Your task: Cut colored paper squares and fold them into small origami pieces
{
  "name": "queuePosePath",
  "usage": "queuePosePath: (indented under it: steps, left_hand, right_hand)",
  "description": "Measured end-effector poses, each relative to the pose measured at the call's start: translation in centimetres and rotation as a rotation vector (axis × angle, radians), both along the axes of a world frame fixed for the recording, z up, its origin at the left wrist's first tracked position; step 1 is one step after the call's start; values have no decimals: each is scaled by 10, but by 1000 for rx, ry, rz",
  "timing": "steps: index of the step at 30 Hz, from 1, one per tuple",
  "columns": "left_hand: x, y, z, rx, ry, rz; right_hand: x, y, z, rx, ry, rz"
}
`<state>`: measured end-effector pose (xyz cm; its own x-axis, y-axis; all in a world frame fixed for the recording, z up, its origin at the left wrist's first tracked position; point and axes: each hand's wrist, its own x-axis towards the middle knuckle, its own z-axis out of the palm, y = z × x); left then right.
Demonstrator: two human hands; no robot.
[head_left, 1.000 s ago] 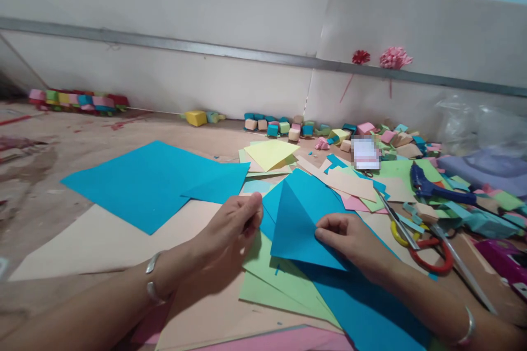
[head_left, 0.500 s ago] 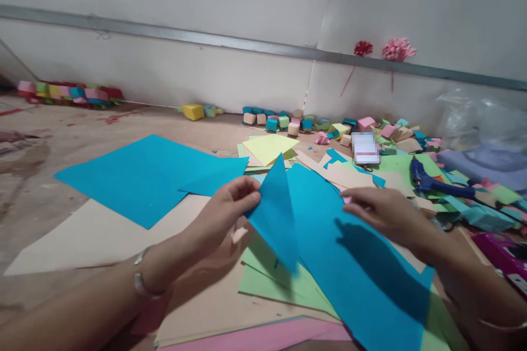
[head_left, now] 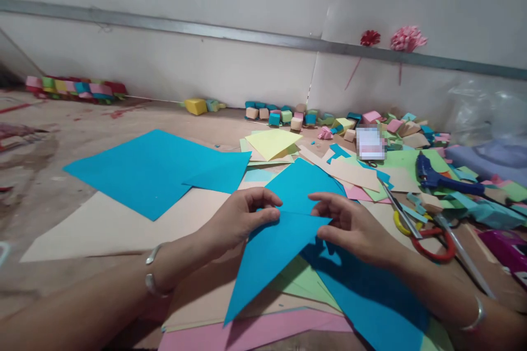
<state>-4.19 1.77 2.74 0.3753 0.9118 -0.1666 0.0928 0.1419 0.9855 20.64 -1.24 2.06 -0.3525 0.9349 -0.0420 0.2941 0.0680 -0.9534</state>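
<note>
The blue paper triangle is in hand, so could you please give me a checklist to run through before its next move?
1. Left hand pinching the blue paper triangle at its upper edge: ok.
2. Right hand gripping the right tip: cannot tell; fingers are close around it.
3. Lower tip clear of fingers: ok.
4. Triangle's edges exactly aligned: cannot tell.
5. Surface below free of loose paper: not ok; green sheets lie there.
6. Glue gun away from both hands: ok.

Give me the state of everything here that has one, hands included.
Blue paper triangle: folded, held up at a slant.
Left hand: pinching the triangle.
Right hand: fingers parted, by its corner.
Blue glue gun: lying down; power unclear.
Yellow sheet: flat, uppermost on its pile.
Red scissor handle: lying down; blades' opening unclear.
Clear plastic: crumpled.
</note>
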Motion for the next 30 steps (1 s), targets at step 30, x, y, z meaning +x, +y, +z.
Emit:
queuePosePath:
  steps: [30]
  left_hand:
    - [4, -3, -1, 171, 102, 77]
  right_hand:
    - [-3, 1, -5, 15, -86, -111]
